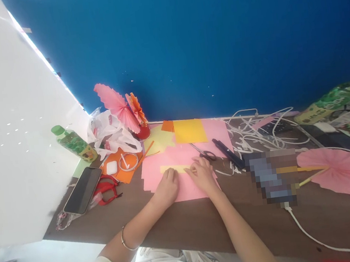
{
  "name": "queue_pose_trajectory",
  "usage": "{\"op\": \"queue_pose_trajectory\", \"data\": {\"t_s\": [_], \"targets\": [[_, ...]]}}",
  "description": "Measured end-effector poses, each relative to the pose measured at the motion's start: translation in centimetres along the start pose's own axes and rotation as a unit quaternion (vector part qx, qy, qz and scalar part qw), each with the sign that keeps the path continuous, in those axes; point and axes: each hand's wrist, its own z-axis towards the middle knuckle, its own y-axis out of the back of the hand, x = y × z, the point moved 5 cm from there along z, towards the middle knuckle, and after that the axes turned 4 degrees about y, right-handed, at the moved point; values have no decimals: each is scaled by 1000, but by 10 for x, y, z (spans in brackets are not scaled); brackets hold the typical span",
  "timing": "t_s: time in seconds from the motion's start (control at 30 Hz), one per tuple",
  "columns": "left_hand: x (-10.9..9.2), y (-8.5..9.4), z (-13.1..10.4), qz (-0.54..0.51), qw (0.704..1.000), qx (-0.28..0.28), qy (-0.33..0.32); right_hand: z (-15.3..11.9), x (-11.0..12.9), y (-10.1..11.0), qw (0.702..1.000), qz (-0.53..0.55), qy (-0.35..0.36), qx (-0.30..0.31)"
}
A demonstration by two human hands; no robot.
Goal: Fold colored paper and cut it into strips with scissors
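Head cam: L hand & R hand on yel. strip.

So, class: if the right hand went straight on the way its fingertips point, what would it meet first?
Probably the left hand: the right hand's fingertips point leftward along the strip, towards it. Depth is hard to judge here, so it might pass just above.

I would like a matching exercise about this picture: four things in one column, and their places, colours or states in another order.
1. paper strip
2. scissors
3. bracelet
4. wall

A. blue, at the back
B. worn on the left arm
C. dark-handled, near the right hand
D. yellow, touched by both hands

Right pairs: 1-D, 2-C, 3-B, 4-A
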Motion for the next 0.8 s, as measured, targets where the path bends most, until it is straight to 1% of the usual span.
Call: {"op": "queue_pose_trajectory", "data": {"t_s": [0.1, 0.23, 0.33, 0.5, 0.67, 0.8], "targets": [[-7, -7, -3, 50, 998, -16, -23, -1, -1, 0, 1000, 11, -8, 14], [-6, -21, -7, 58, 998, -22, 12, -1, -2, 0, 999, 18, -19, 21], [-6, -26, -9, 52, 998, -16, 20, -2, -2, 0, 999, 21, -24, 23], [-4, -27, -9, 40, 998, 2, 48, -3, -1, 1, 1000, 15, -13, 19], [-5, -24, -9, 49, 997, 23, 61, -2, -6, 9, 999, 20, 25, -4], [-6, -21, -7, 39, 997, 23, 63, -1, -3, 27, 996, 19, 64, -64]]}}
